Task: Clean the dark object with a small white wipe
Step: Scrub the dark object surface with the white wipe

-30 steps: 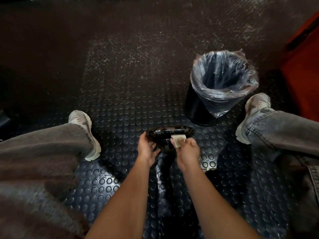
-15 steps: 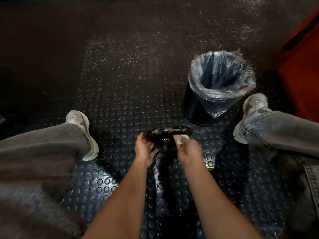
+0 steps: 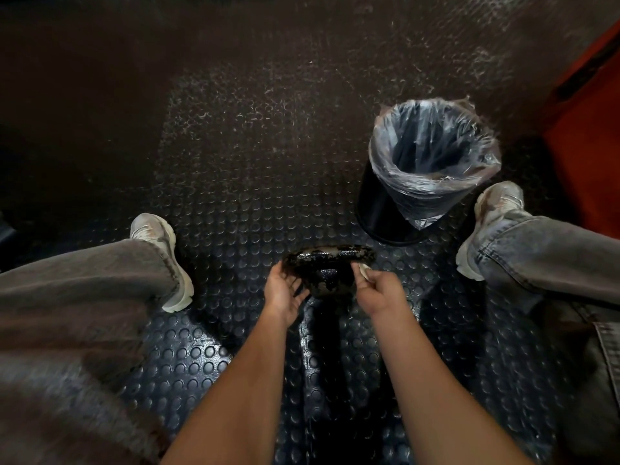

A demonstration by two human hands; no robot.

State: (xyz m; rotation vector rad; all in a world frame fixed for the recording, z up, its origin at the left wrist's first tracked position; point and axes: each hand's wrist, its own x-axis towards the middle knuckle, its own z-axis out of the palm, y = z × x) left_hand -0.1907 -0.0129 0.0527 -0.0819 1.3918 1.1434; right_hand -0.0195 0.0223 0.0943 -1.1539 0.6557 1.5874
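A dark, glossy object (image 3: 327, 263) with a wide round top and a narrower base below it sits between my hands, above the studded floor. My left hand (image 3: 283, 290) cups its left underside with fingers curled round the rim. My right hand (image 3: 375, 288) pinches a small white wipe (image 3: 363, 269) against the object's right side, just under the rim. Most of the wipe is hidden by my fingers.
A black bin (image 3: 419, 169) lined with a clear plastic bag stands to the right, behind the object. My legs in grey jeans and pale shoes (image 3: 161, 256) (image 3: 486, 226) spread to both sides. A red surface (image 3: 590, 135) rises at far right. The floor is dark studded rubber.
My right hand has slid the wipe from the object's top front down to its right side under the rim. My left hand stays on the left side.
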